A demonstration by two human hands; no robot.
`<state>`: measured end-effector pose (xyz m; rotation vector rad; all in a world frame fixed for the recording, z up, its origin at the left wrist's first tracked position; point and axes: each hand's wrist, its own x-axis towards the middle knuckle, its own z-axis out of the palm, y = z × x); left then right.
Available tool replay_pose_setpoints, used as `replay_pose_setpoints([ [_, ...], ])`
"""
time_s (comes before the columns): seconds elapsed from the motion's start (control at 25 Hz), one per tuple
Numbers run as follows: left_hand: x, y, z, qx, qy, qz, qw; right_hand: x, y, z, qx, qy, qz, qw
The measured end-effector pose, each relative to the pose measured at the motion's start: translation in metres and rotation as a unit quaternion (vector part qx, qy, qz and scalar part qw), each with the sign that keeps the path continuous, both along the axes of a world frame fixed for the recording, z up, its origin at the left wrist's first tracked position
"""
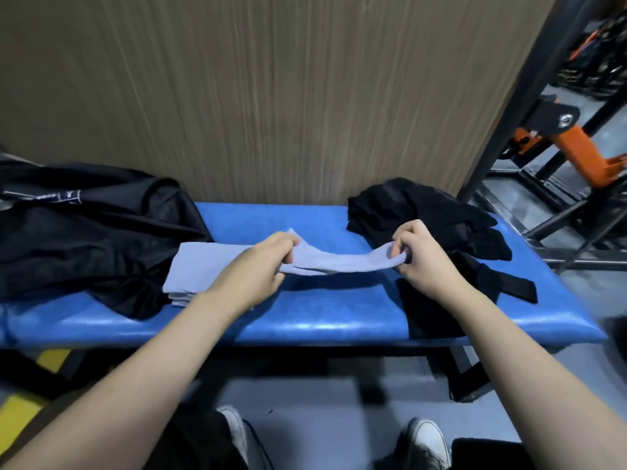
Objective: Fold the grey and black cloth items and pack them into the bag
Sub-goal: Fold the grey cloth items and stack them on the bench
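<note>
A grey cloth hangs stretched just above the blue padded bench. My left hand grips its left end and my right hand grips its right end. Under my left hand a stack of folded grey cloths lies on the bench. A heap of black cloth items sits at the bench's right, behind and under my right hand. A large black bag lies slumped on the left end of the bench; I cannot see its opening.
A brown wood-grain panel stands right behind the bench. Black and orange gym equipment fills the floor at the right. My two shoes stand on the grey floor before the bench.
</note>
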<state>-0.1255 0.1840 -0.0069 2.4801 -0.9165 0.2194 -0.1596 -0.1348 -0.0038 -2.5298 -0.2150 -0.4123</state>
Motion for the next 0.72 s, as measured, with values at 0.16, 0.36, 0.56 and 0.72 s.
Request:
replay_pose_setpoints([
  [0.16, -0.002, 0.0, -0.016, 0.153, 0.026, 0.027, 0.987, -0.001, 0.004, -0.01, -0.067, 0.148, 0.082, 0.983],
  [0.36, -0.005, -0.003, -0.01, 0.204, -0.023, 0.029, 0.978, -0.014, -0.014, 0.006, -0.025, 0.239, 0.096, 0.966],
  [0.56, -0.005, -0.01, -0.011, 0.172, -0.018, 0.076, 0.982, -0.015, -0.021, -0.002, -0.006, 0.175, -0.045, 0.984],
  [0.72, -0.001, -0.012, -0.014, 0.168, 0.023, 0.051, 0.984, -0.012, -0.018, -0.012, -0.03, 0.236, -0.027, 0.971],
])
